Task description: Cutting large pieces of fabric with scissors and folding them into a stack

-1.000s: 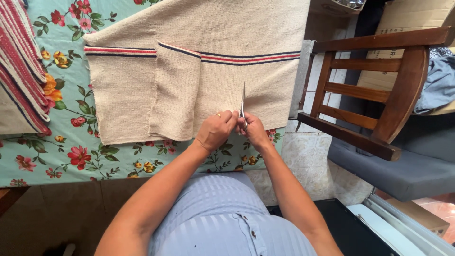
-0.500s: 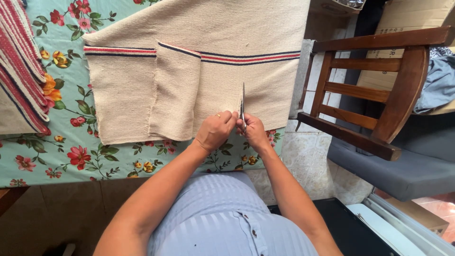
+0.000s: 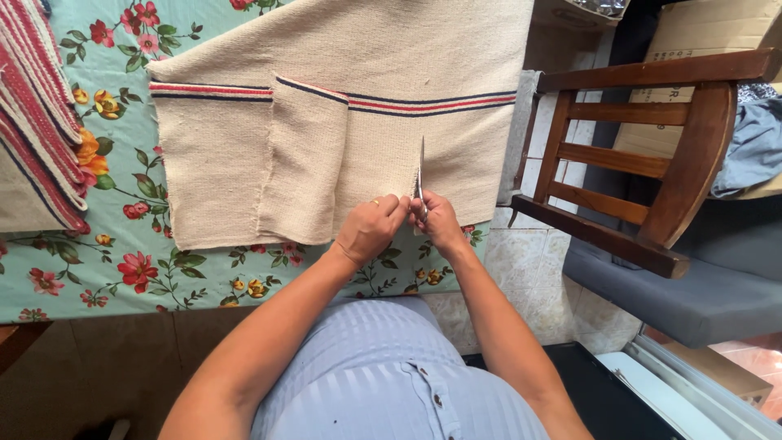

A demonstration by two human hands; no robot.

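Where the beige cloth [image 3: 342, 138] with red and blue stripes lies spread over the flowered surface [image 3: 122, 269], both hands meet at its near edge. The right hand [image 3: 440, 222] grips scissors [image 3: 420, 175], blades pointing to the far side over the cloth, while the left hand [image 3: 371, 228] pinches the cloth's edge just beside them. Folded striped cloths [image 3: 37, 114] lie far left; a wooden chair [image 3: 643, 155] stands right.
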